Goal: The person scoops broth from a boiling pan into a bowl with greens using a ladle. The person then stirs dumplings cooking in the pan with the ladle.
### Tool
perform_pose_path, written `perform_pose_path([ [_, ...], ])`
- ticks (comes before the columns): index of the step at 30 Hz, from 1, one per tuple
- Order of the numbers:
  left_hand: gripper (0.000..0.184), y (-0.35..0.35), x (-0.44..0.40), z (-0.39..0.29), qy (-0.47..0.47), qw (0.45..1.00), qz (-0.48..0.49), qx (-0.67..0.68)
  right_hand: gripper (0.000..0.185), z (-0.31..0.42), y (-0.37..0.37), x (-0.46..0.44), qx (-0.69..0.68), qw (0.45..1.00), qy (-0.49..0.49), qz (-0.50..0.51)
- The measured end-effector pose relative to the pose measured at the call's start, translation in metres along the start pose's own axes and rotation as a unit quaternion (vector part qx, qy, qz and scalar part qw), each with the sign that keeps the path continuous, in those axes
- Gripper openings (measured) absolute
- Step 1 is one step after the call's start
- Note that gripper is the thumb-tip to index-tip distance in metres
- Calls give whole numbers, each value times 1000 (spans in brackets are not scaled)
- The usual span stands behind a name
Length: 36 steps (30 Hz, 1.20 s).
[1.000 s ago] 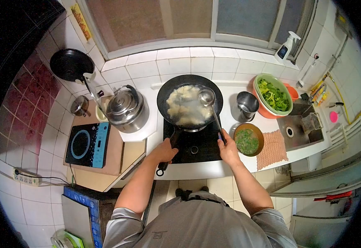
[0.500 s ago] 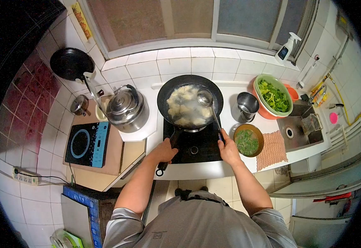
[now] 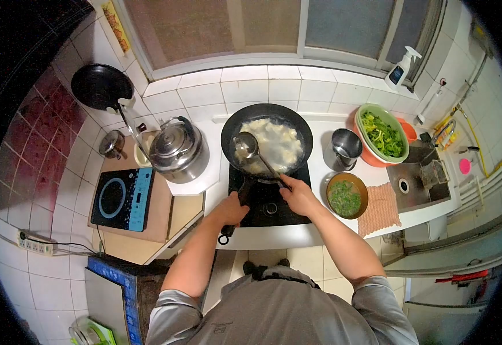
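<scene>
A black wok (image 3: 231, 123) sits on the dark cooktop (image 3: 288, 210), holding pale, lumpy food (image 3: 277, 144) in steaming liquid. My left hand (image 3: 228, 210) is wrapped round the wok's black handle, near the front of the cooktop. Closed on the dark grip of a metal ladle (image 3: 245, 145), my right hand (image 3: 298, 195) is just in front of the wok's rim. The ladle's bowl lies at the left side of the wok, among the food. To the right of my right hand stands a brown bowl (image 3: 364, 198) with chopped greens in liquid.
On the left are a steel kettle (image 3: 176, 150) and a blue-black induction plate (image 3: 121, 199). Right of the wok stand a metal pot (image 3: 344, 148) and a green basket of leafy greens (image 3: 382, 135). A pink cloth (image 3: 379, 210) lies beside the sink (image 3: 415, 187).
The ladle's bowl has swept from the right side of the wok to the left. My right hand has moved left and slightly up with it; my left hand stays on the handle.
</scene>
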<state>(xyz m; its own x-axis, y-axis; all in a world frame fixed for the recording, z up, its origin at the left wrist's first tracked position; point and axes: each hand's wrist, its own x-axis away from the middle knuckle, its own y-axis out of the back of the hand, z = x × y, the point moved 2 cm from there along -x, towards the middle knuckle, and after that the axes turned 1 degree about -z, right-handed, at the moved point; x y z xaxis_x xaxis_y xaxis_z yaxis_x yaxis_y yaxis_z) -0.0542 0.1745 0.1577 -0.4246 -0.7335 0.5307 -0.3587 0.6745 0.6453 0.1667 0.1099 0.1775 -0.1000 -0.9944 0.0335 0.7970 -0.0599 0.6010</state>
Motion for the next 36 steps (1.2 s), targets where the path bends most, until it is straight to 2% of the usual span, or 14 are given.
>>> perform_pose_path([
  [3, 44, 0, 2, 0, 3, 1000, 3, 23, 46, 12, 8, -12, 48, 999, -14, -3],
  [6, 44, -12, -20, 20, -61, 996, -47, -44, 45, 6, 12, -23, 101, 994, -32, -19],
  [12, 45, -1, -2, 3, 3, 1000, 3, 15, 47, -1, 30, -32, 162, 984, -54, -55],
  [24, 46, 7, 12, -11, 17, 1000, 20, 17, 50, -1, 56, -87, 330, 937, -18, -113],
  [27, 45, 4, 6, -6, 5, 1000, 8, -1, 50, 1, 59, -97, 323, 941, -43, -88],
  [30, 44, 1, 3, -3, 10, 1000, 6, 0, 49, 3, 61, -99, 260, 961, -69, -64],
  [33, 42, 7, 10, -11, 13, 1000, 11, -5, 49, -32, 50, -116, 222, 972, -11, -81],
  [36, 42, 8, 13, -13, 19, 1000, 11, 10, 48, -51, 41, -133, 148, 988, -20, -42],
])
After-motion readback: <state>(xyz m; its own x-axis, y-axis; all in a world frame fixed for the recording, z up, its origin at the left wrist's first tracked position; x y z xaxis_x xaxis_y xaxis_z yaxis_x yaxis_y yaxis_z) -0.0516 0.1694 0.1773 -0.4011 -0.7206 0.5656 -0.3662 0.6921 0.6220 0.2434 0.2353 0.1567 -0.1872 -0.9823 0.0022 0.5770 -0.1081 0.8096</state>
